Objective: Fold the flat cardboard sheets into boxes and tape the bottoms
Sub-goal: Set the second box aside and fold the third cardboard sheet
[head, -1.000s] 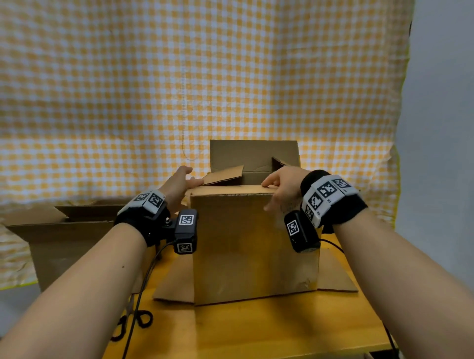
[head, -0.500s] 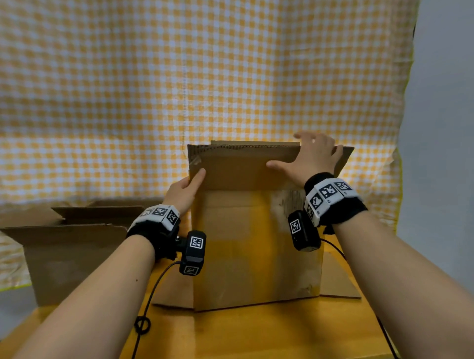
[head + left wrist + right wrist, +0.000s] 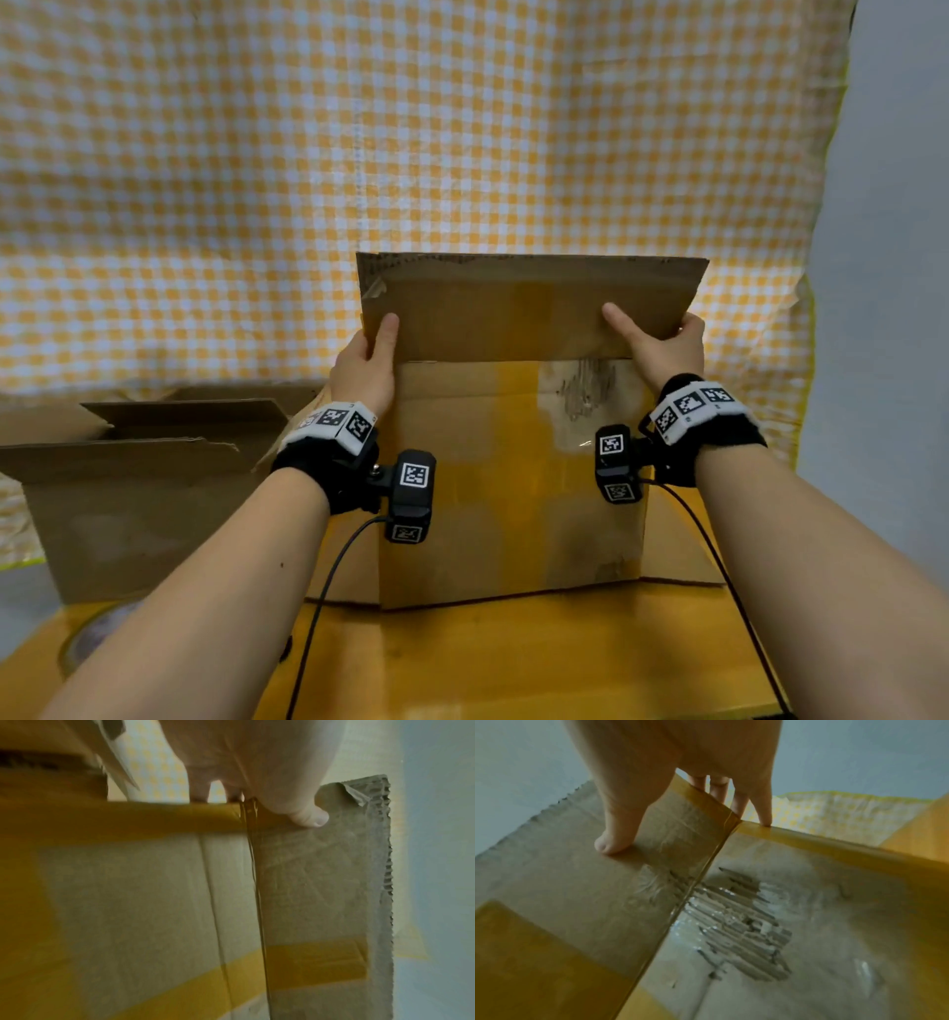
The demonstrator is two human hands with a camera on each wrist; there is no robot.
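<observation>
A brown cardboard box [image 3: 513, 478] stands on the wooden table [image 3: 513, 663] in front of me, its near top flap [image 3: 524, 303] raised upright. My left hand [image 3: 367, 362] grips the flap's left edge, thumb on the near face [image 3: 308, 817] and fingers behind. My right hand [image 3: 662, 344] grips the right edge the same way, thumb [image 3: 613, 841] on the front and fingers [image 3: 731, 801] behind it. A torn, scuffed patch [image 3: 734, 919] with clear tape marks the box front just under the flap fold. Bottom flaps [image 3: 678, 555] splay out on the table.
A second open cardboard box [image 3: 133, 488] sits at the left. A roll of tape [image 3: 87, 637] lies at the table's near left corner. A yellow checked cloth [image 3: 411, 128] hangs behind. Black wrist cables [image 3: 318, 591] trail over the table.
The near top flap went from folded down over the box to standing upright. Both hands shifted from its top to gripping its left and right edges.
</observation>
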